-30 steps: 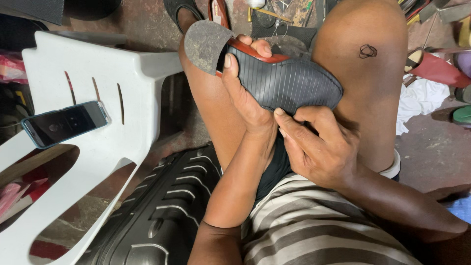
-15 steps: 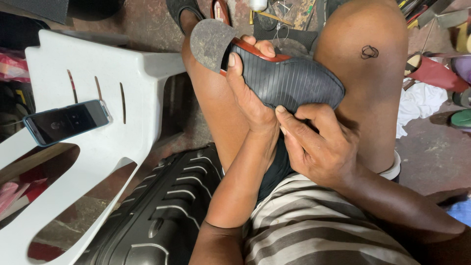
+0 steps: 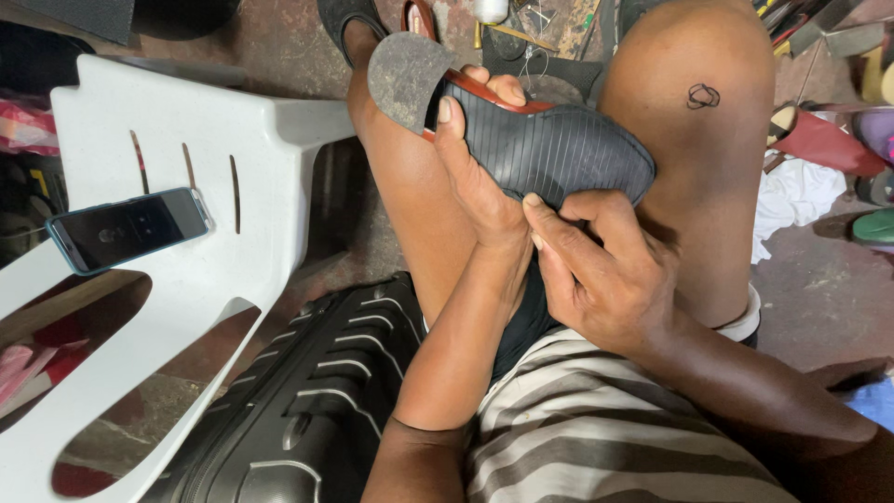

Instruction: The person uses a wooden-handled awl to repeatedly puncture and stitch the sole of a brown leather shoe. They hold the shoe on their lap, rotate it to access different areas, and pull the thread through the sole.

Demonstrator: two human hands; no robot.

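Red shoe (image 3: 521,140), ribbed black sole up, rests between my knees. My left hand (image 3: 475,186) grips its heel end; my right hand (image 3: 605,270) pinches the sole edge.

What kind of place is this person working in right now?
Probably a small shoe-repair workshop. The left hand and right hand hold an upturned black ribbed-sole shoe with a red edge across the knees; loose footwear and small tools lie on the bare stained concrete floor.

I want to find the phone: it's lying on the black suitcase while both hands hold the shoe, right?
Not quite. The head view shows the phone lying on the white plastic chair, not on the black suitcase. The left hand and right hand do both hold the shoe.
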